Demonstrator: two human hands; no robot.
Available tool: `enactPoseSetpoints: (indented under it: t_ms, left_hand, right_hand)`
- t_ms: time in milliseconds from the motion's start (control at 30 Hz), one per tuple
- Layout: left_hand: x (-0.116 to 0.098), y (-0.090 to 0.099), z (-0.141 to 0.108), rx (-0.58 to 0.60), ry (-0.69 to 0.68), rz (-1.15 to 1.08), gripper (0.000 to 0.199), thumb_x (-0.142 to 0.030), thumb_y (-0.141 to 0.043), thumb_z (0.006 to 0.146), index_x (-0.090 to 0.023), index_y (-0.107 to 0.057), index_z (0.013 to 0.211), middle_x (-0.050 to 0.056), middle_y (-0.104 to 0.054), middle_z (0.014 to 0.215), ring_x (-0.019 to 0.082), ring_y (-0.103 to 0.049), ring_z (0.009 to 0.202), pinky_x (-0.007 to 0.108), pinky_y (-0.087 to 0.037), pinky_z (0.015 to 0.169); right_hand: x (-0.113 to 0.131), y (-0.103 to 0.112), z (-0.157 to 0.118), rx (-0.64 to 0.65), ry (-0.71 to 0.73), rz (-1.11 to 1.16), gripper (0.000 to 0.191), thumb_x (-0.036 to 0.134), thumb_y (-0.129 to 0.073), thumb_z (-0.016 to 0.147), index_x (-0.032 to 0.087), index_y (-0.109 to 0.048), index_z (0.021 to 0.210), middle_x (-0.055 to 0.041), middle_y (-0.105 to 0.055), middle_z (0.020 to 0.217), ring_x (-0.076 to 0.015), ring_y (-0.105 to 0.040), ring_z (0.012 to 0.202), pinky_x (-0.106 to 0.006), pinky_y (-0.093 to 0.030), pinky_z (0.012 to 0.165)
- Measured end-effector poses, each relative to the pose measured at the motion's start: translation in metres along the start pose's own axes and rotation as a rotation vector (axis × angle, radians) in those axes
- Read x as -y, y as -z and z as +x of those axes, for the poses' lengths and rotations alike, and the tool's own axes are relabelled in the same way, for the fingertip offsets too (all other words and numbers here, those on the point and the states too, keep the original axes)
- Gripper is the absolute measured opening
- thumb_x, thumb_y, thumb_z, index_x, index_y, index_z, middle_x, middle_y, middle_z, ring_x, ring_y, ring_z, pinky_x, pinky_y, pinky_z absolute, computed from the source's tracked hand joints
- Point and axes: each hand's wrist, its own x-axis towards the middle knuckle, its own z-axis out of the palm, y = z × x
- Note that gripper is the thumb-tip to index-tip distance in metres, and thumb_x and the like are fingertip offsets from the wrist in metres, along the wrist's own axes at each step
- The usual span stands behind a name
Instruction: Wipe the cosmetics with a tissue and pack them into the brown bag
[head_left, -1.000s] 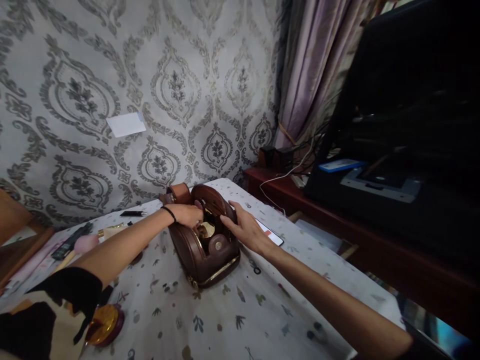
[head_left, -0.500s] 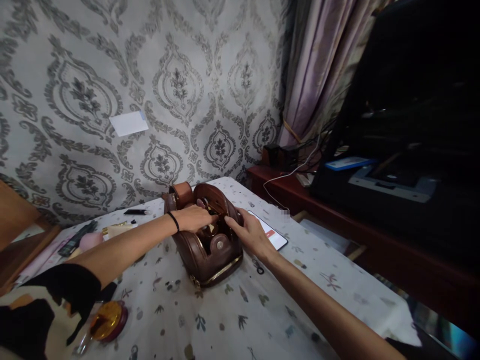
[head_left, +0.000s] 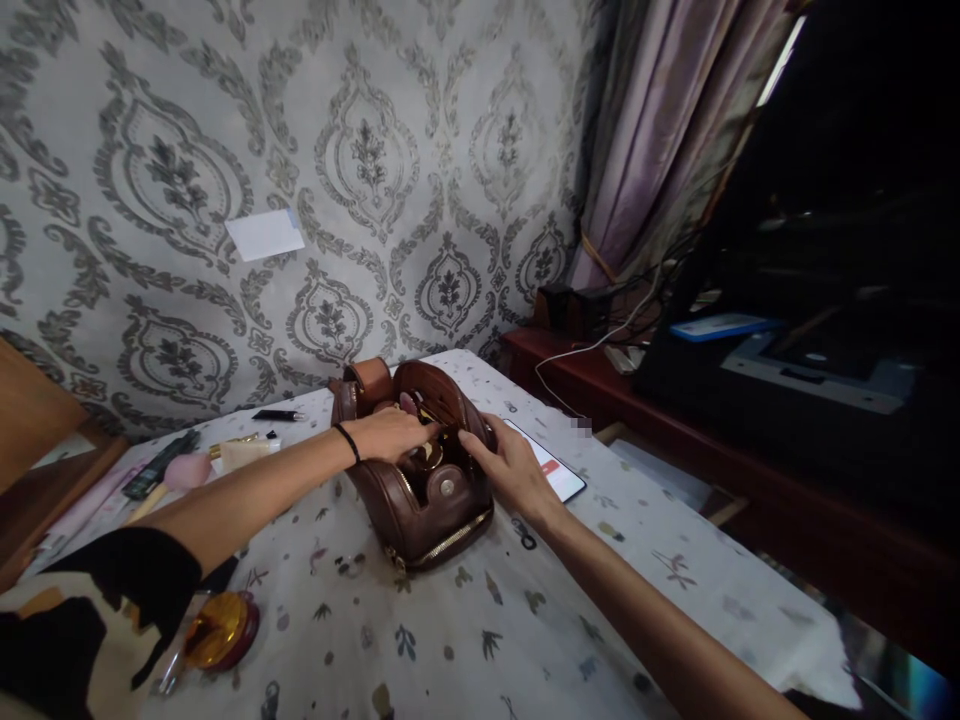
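A brown leather bag (head_left: 442, 525) lies unzipped on the patterned white cloth, its lid raised. My left hand (head_left: 394, 435), with a black band at the wrist, reaches into the bag's opening; its fingertips are down among dark and golden items and cannot be made out clearly. On the right side, my right hand (head_left: 510, 460) grips the bag's edge, thumb inside and fingers outside. A phone (head_left: 559, 470) with a lit screen lies just beyond my right hand.
At the left lie a pink sponge (head_left: 187, 472), a cream tube (head_left: 244, 453) and a black pen-like item (head_left: 277, 415). An amber-lidded jar (head_left: 223, 630) sits near my left sleeve. A dark red desk (head_left: 536, 350) with a black screen stands at the right.
The camera view has shifted slightly, so the bag and hands appear a little further right. Both hands keep nearly the same position at the bag.
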Motion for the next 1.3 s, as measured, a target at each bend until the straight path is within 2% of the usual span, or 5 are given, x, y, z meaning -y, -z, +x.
enactPoseSetpoints:
  t_ms: [333, 567, 700, 1000, 1300]
  left_hand:
    - [0.007, 0.026, -0.007, -0.105, 0.083, -0.168, 0.040, -0.021, -0.076, 0.070, -0.016, -0.059, 0.106, 0.009, -0.074, 0.088, 0.025, -0.070, 0.083, 0.026, -0.047, 0.063]
    - [0.021, 0.050, -0.081, -0.651, 0.374, -0.462, 0.025, -0.037, -0.043, 0.094, -0.018, -0.058, 0.103, 0.005, -0.067, 0.097, 0.020, -0.063, 0.087, 0.027, -0.045, 0.073]
    - [0.005, 0.009, -0.131, -0.887, 0.539, -0.729, 0.025, -0.038, -0.050, 0.088, -0.019, -0.061, 0.099, 0.002, -0.067, 0.086, 0.019, -0.063, 0.079, 0.026, -0.044, 0.068]
    - [-0.105, -0.109, -0.222, -0.837, 0.736, -0.631, 0.018, -0.018, -0.042, 0.088, -0.022, -0.060, 0.085, 0.000, -0.068, 0.076, 0.017, -0.065, 0.071, 0.026, -0.048, 0.066]
    - [-0.178, -0.145, -0.235, -0.819, 0.721, -0.586, 0.019, -0.015, -0.041, 0.096, -0.020, -0.059, 0.092, 0.003, -0.063, 0.080, 0.016, -0.061, 0.074, 0.026, -0.048, 0.067]
  right_hand:
    - [-0.006, -0.001, 0.000, 0.018, -0.019, 0.122, 0.049, 0.047, -0.050, 0.087, 0.015, -0.055, 0.124, -0.0125, -0.071, 0.110, -0.0279, -0.065, 0.102, -0.040, -0.049, 0.087]
    - [-0.022, -0.004, -0.005, 0.020, 0.002, 0.221, 0.053, 0.053, -0.055, 0.085, 0.019, -0.051, 0.126, -0.0122, -0.071, 0.111, -0.0279, -0.066, 0.103, -0.043, -0.049, 0.090]
    - [-0.024, -0.007, -0.014, -0.005, 0.044, 0.245, 0.053, 0.053, -0.056, 0.083, 0.020, -0.052, 0.125, -0.0129, -0.070, 0.116, -0.0287, -0.065, 0.105, -0.043, -0.050, 0.089]
    - [-0.023, -0.017, -0.045, 0.033, -0.066, 0.291, 0.060, 0.067, -0.054, 0.082, 0.019, -0.057, 0.117, -0.0134, -0.070, 0.113, -0.0308, -0.064, 0.108, -0.047, -0.049, 0.096]
    - [-0.020, -0.024, -0.055, 0.016, -0.093, 0.346, 0.066, 0.068, -0.060, 0.079, 0.019, -0.055, 0.123, -0.0126, -0.070, 0.112, -0.0300, -0.065, 0.109, -0.046, -0.051, 0.098]
